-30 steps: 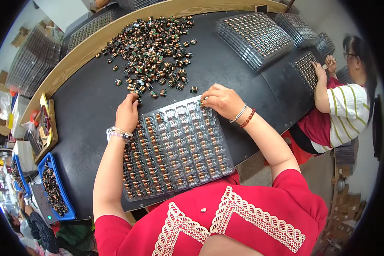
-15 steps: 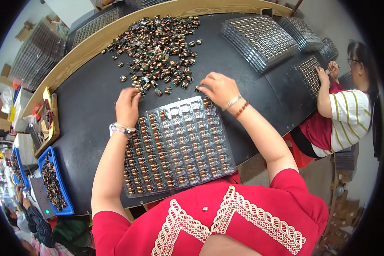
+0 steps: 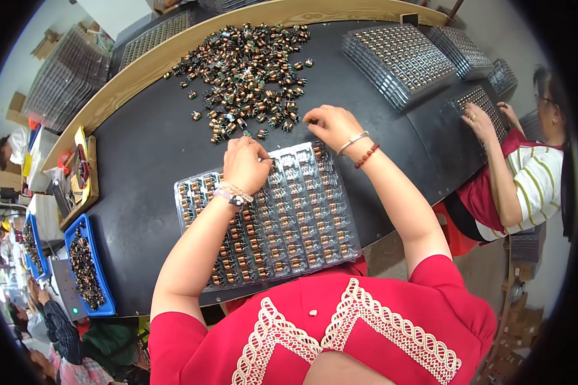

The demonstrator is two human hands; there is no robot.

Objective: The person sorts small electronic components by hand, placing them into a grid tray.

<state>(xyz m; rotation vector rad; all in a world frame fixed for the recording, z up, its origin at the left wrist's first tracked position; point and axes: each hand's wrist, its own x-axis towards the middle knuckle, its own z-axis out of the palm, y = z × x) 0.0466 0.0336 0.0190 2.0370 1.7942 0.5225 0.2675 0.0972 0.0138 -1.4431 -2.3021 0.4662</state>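
Observation:
A clear plastic tray [image 3: 348,239] lies before me, its pockets partly filled with small copper-wound coils [image 3: 241,246]; several columns toward the right look unfilled. Over the tray's far part, my left hand [image 3: 245,165] pinches a small coil at its fingertips, which mostly hide it. Just past the far right corner hovers my right hand [image 3: 337,130], its thumb and fingers closed round a small dark piece that looks like another coil. A loose heap of coils [image 3: 253,70] spreads over the black table beyond both hands.
Stacked filled trays [image 3: 398,64] stand at the far right. A co-worker [image 3: 517,167] handles another tray there. To the left are a wooden box of tools [image 3: 80,176] and a blue bin of small parts [image 3: 87,269]. A wooden rim [image 3: 128,80] borders the table [image 3: 148,141].
My left hand has moved right from the heap's near edge to above the tray. The right hand has shifted slightly, staying near the far right corner. The view has shifted slightly.

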